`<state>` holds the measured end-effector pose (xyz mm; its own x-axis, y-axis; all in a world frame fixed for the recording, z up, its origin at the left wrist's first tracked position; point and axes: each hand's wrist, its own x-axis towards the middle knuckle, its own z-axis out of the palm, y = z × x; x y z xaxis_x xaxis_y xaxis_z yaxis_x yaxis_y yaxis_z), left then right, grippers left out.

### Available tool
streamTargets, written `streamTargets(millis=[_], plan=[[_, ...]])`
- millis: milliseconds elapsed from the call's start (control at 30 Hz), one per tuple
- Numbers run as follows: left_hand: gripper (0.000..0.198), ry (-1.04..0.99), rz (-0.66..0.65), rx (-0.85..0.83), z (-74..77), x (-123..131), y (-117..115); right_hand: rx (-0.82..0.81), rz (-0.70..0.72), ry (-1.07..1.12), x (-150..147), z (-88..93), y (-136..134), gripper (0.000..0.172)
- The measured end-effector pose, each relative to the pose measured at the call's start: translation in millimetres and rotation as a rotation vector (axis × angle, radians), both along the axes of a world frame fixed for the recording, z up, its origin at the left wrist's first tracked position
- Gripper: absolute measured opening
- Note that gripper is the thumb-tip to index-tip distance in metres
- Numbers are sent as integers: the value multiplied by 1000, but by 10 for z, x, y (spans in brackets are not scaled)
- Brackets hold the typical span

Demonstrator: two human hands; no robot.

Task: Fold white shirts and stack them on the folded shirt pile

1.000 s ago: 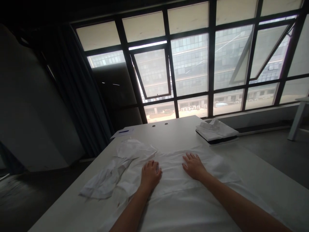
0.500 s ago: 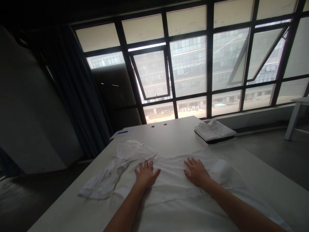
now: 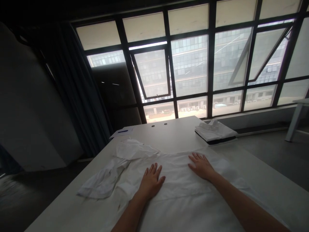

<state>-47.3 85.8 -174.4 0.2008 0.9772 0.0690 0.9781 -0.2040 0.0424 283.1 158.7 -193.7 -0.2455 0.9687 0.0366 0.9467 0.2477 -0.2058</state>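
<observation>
Left hand [image 3: 151,181] and right hand [image 3: 201,166] are pressing palms-down, fingers spread, flattening the white shirt [image 3: 180,196] against the table [image 3: 173,132].

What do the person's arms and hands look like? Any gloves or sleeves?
Both forearms are bare, with no sleeves in view. The left hand and the right hand wear no gloves. No watch, bracelet or ring shows, though the light is dim and a thin ring could be missed.
</observation>
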Motion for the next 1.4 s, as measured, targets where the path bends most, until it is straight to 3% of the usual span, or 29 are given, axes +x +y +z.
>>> streamTargets(millis=[133,267,400,467,567,667,733,867,1067,1267,1400], plan=[[68,15,68,-44,13,-215,5,-31,-69,-47,119,95,149,63],[69,36,85,-39,17,-224,42,-25,-22,-37,-276,212,123,61],[66,36,78,-35,12,-189,45,6,261,26,-1080,194,-128,64],[61,37,84,-27,17,-195,44,80,468,115,-1415,131,-257,58],[58,34,83,-33,34,-228,44,132,581,214,-1596,44,-292,57],[60,15,65,-50,53,-266,42,62,420,134,-1351,15,-94,69],[61,3,62,-58,57,-282,40,28,261,63,-1020,11,109,74],[61,-14,71,-59,54,-283,37,26,82,7,-226,-10,447,76],[60,-14,81,-53,90,-267,9,102,-32,-48,656,-51,497,66],[52,13,66,24,215,-52,-96,293,-134,-41,934,-2,286,41],[52,-48,-155,4,226,250,-203,380,-137,-42,769,187,99,32]])
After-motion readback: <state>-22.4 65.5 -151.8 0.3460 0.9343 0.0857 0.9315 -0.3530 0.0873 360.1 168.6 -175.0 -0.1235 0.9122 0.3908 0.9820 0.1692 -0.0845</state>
